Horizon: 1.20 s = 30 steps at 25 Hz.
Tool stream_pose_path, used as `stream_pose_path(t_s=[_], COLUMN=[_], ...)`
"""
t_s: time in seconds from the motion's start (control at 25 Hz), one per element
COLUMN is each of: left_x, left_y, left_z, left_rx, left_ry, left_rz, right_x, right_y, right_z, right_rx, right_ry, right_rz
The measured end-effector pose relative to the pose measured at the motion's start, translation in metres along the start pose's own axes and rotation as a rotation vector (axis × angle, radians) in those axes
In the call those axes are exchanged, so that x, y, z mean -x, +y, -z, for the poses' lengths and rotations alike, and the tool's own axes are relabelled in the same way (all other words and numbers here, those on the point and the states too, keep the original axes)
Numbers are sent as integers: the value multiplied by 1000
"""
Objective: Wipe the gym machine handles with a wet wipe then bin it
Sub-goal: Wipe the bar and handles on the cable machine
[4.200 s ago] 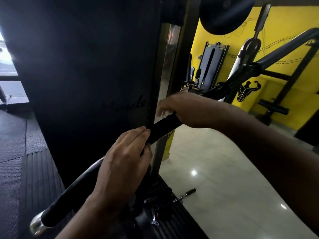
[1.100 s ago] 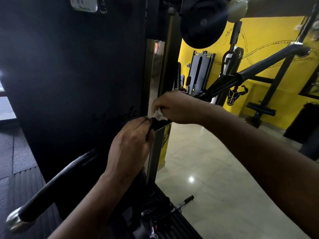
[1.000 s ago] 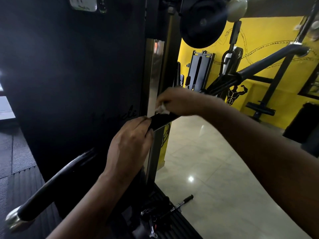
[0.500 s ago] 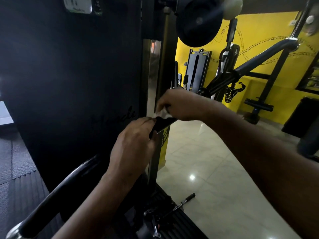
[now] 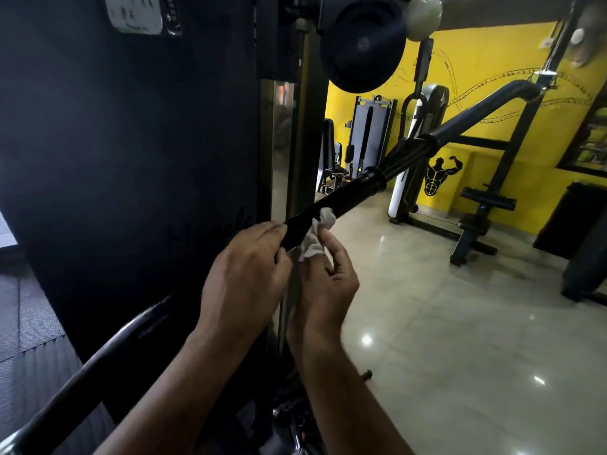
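Wet wipe (image 5: 313, 239): one, white, crumpled, pressed against the underside of the handle (image 5: 341, 200) near frame centre.

Handle: one black sleeve on one long bar (image 5: 98, 353) that runs from a chrome end at 7 o'clock up to 2 o'clock.

Hands: two, both bare.
- Left hand (image 5: 243, 277), just at 7 o'clock of the wipe. Grip curled round the bar, fingers over the top, touching the lower end of the black sleeve.
- Right hand (image 5: 328, 287), at 5 o'clock of the wipe, palm side toward the camera. Grip pinches the lower part of the wipe in the fingertips; the wipe's upper fold touches the sleeve.
- The two hands sit side by side, nearly touching.

Surroundings:
- One black panel (image 5: 131, 142) fills 9 o'clock. Faint script word on it, too dim to read.
- One pale sticker (image 5: 136, 14) at 11 o'clock, print too blurred to read.
- One round pad (image 5: 361, 41) and one pale ball (image 5: 423, 16) at 12 to 1 o'clock.
- Yellow wall (image 5: 492, 54) at 2 o'clock with one black muscle-man figure (image 5: 438, 175); no words legible.
- Glossy tiled floor (image 5: 460, 323) at 4 o'clock.
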<state>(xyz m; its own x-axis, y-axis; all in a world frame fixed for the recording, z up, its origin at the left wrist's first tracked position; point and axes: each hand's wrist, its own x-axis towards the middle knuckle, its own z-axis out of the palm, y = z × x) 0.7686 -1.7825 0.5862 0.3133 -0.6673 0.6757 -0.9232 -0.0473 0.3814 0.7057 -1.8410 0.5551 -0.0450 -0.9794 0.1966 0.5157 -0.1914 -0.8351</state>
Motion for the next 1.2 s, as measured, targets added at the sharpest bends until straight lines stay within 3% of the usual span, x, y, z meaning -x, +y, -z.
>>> stream_pose_path(t_s=[0.12,0.28,0.4,0.76,0.92,1.08,1.16,1.2], left_x=[-1,-2,-2,-2,0,3,3,4], left_y=[-4,-6,-5,-8,-8,-9,-8,-7], left_z=[-1,-1,-1,-1,-1,-3,-3,-3], left_rx=[-9,10,-9,-16,-30,-65,-75,-80], left_ry=[0,38,75,109,142,148,159,154], left_rz=[-8,-15,-38,-64,-62,-58,-51,-50], right_x=[-16,-51,-60,-70,-58,-55,-47,-44], right_y=[5,0,0,-2,-4,-7,-2,3], right_z=[-12,-7,-6,-2,-4,-4,-3,-2], right_rx=[-340,-637,-629,-766,-677,-685,-540,-420], right_ry=[62,-18,-113,-86,-219,-171,-103,-33], right_rz=[-342,-498,-491,-441,-429,-384,-316,-188])
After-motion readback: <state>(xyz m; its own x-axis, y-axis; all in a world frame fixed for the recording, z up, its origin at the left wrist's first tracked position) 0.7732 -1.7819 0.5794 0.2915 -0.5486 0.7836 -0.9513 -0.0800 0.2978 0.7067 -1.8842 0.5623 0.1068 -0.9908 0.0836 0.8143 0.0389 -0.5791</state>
